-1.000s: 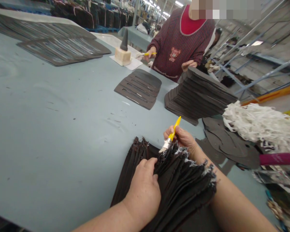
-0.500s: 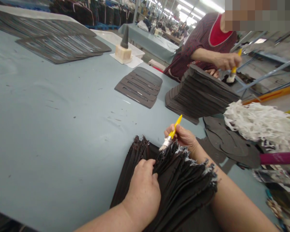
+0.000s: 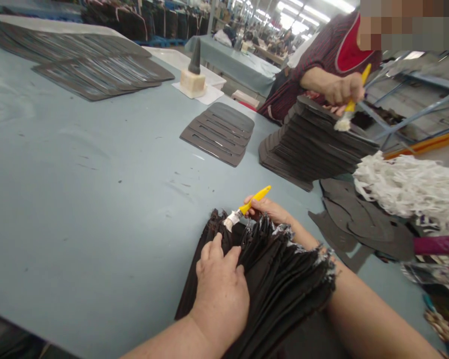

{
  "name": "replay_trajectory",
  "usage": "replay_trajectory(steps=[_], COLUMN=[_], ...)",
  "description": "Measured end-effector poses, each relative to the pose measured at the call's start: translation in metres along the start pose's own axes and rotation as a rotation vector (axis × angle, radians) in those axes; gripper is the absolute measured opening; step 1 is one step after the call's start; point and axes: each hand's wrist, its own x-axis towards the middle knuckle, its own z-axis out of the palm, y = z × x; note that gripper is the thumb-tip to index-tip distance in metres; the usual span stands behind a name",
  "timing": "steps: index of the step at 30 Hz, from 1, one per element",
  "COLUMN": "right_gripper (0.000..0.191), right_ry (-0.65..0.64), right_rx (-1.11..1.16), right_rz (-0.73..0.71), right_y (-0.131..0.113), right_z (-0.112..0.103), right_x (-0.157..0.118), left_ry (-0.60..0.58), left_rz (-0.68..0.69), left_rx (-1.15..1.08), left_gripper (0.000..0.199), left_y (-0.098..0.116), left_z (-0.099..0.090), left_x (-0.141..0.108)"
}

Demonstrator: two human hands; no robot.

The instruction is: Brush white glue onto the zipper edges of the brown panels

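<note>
- Right hand (image 3: 268, 209), lower centre of frame: fingers closed around a yellow-handled brush (image 3: 255, 200), whitened bristles at the upper edges of dark fabric layers (image 3: 284, 284).
- Left hand (image 3: 221, 279), bottom centre: laid over those layers, fingers slightly spread; cannot tell whether it pinches any.
- Upper right: co-worker's hand (image 3: 342, 91) grips second brush (image 3: 349, 108) near a dark panel stack (image 3: 310, 142).

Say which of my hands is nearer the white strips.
Right. Your right hand holds a brush left of the white strips; the left hand, on black fabric, lies farther left.
</note>
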Motion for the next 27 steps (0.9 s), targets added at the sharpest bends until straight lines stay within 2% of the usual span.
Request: replay_trajectory(steps=[3, 8, 13, 15, 20, 24, 27], right_gripper=[0.034, 0.027, 0.029, 0.031, 0.032, 0.024, 0.024], right_ry=[0.056, 0.141, 0.001, -0.003, 0.090, 0.165, 0.172], right_rx=[0.043, 0.126, 0.044, 0.051, 0.120, 0.164, 0.165], right_rz=[-0.043, -0.153, 0.005, 0.012, -0.091, -0.195, -0.208], right_y=[0.003, -0.009, -0.008, -0.001, 0.004, -0.010, -0.019], right_z=[-0.007, -0.009, 0.004, 0.007, -0.002, -0.011, -0.008], right_x=[0.006, -0.003, -0.006, -0.001, 0.008, 0.000, -0.008], left_ry=[-0.006, 0.006, 0.019, 0.022, 0.055, 0.114, 0.152], left_rz=[-0.002, -0.001, -0.001, 0.000, 0.036, 0.096, 0.171], left_rx=[0.001, 0.000, 0.004, 0.001, -0.025, -0.068, -0.085], left_gripper=[0.038, 0.038, 0.037, 0.037, 0.035, 0.034, 0.034], left_y=[-0.001, -0.002, -0.002, -0.002, -0.005, -0.009, -0.008], left_z=[0.000, 0.000, 0.000, 0.001, 0.004, 0.011, 0.012], left_x=[0.000, 0.000, 0.000, 0.001, 0.002, 0.001, 0.000])
